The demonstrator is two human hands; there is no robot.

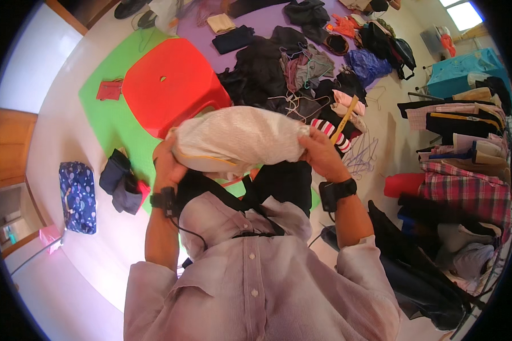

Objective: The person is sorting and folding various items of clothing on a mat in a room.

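Observation:
A cream-white piece of cloth is stretched sideways in front of my waist. It looks puffed out, and a yellow-orange line runs along its lower left edge. My left hand grips its left end, while my right hand pinches the right end between thumb and fingers. Partly behind the cloth stands a red plastic stool, on a green mat. Just beyond my right hand lie a striped cloth and a yellow strip. The cloth hides part of the stool's side.
Dark clothes and hangers are heaped on a purple mat. A blue plastic bag lies farther right. Clothes hang along the right side. Folded navy patterned cloth and dark garments lie left.

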